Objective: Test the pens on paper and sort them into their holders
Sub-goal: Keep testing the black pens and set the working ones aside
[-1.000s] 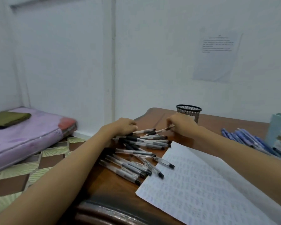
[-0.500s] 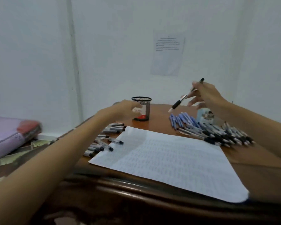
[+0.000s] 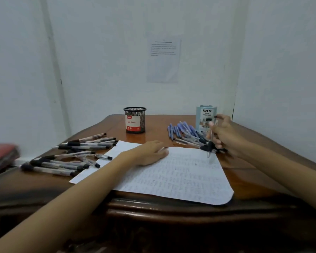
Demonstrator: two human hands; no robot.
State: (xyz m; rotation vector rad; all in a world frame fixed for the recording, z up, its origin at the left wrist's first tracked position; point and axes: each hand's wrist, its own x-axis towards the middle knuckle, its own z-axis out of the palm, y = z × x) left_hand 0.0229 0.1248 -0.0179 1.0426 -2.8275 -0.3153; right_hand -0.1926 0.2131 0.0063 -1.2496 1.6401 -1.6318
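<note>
The tabletop (image 3: 248, 172) is dark, glossy brown wood with a curved, moulded front edge, pushed into the corner of a room with plain pale walls. A printed sheet (image 3: 163, 59) is stuck to the wall straight ahead, its lines too small to read. Low at the far left, something red and pink (image 3: 2, 156) shows in a blur.

A large sheet of paper (image 3: 171, 176) lies flat near the front edge, covered in faint rows of handwriting. The left hand (image 3: 150, 152) rests palm down on its upper part, fingers spread and loose, gripping nothing. The right hand (image 3: 224, 134) is raised over the paper's far right corner, its fingers closed around a clear pen with a black grip (image 3: 211, 137), held nearly upright with the tip pointing down, just above or at the paper; I cannot tell if it touches.

To the left of the paper lies a heap of clear pens with black grips (image 3: 69, 156), mostly lengthwise, a few overlapping the sheet's left edge. Behind the right hand lies a second heap, blue pens (image 3: 181, 129) fanned out with more black-gripped ones among them.

Two holders stand at the back: a black mesh cup (image 3: 135, 119) with a red and white "Ball Pens" label, upright at centre, and a pale blue one (image 3: 205, 116) marked "DIY Desk Organizer" to the right, just behind the blue pens. No pens stick up from either.
</note>
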